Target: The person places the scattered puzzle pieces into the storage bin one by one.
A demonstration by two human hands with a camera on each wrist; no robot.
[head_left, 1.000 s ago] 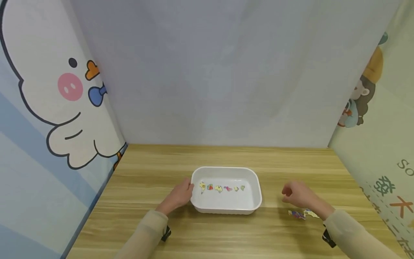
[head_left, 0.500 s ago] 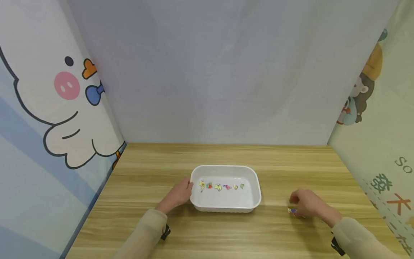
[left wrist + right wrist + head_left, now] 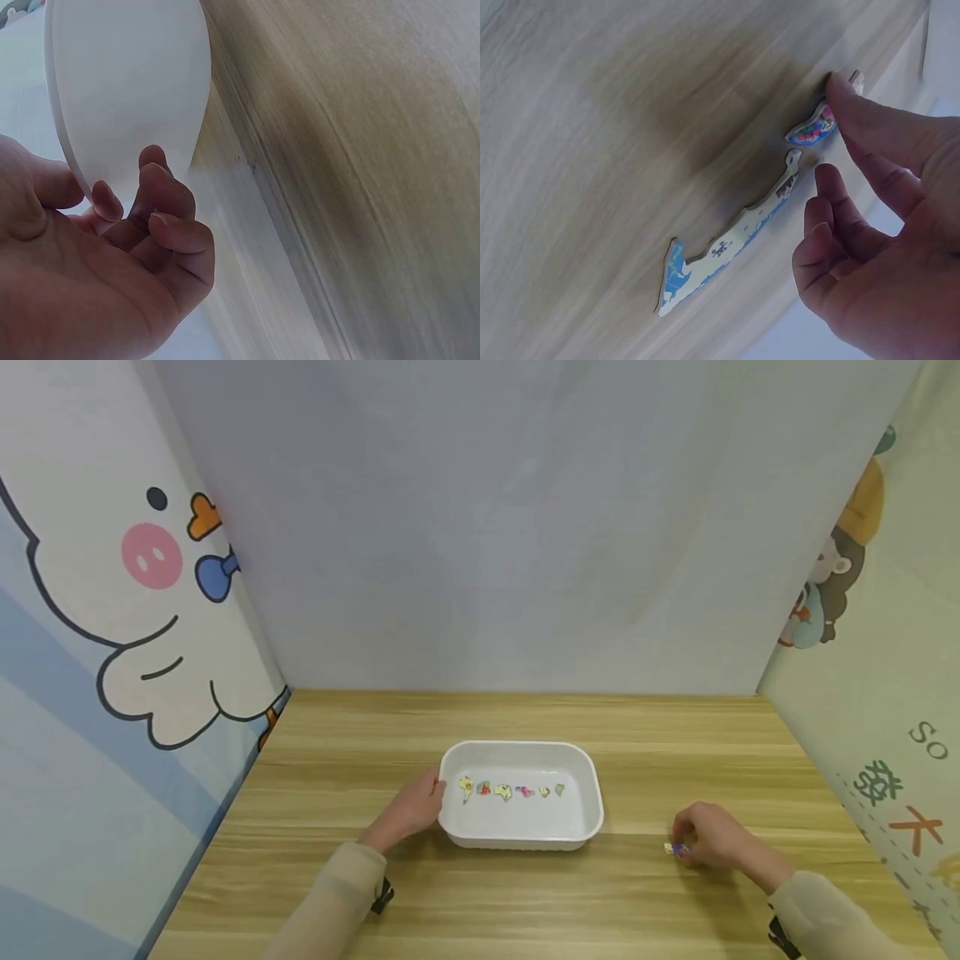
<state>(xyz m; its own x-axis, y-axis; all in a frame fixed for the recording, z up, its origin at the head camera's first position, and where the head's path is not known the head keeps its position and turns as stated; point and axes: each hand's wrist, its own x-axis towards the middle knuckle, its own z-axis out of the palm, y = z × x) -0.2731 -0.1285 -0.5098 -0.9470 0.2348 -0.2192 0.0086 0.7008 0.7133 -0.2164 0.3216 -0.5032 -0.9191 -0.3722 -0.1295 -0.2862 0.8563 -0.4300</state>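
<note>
My left hand (image 3: 411,810) grips the left rim of a white plastic tray (image 3: 517,843), thumb over the edge and fingers against the outer wall in the left wrist view. To the right of the tray, my right hand (image 3: 714,839) is down at the table. Its thumb and index finger pinch a small flat multicoloured puzzle piece (image 3: 814,127), partly covered by the thumb. A longer cream-and-blue puzzle piece (image 3: 739,232) lies on the wood beside it under that hand; the hand hides it in the head view.
Several small printed pieces (image 3: 503,792) lie in a row on the tray floor. The wood-grain table (image 3: 360,727) ends against a pale curtain (image 3: 480,527) at the back. Printed cartoon cloths hang at the left and right sides.
My right hand has come down and nearer, over the two pieces on the table, and its thumb and index finger have closed on the multicoloured one. My left hand stays on the tray rim.
</note>
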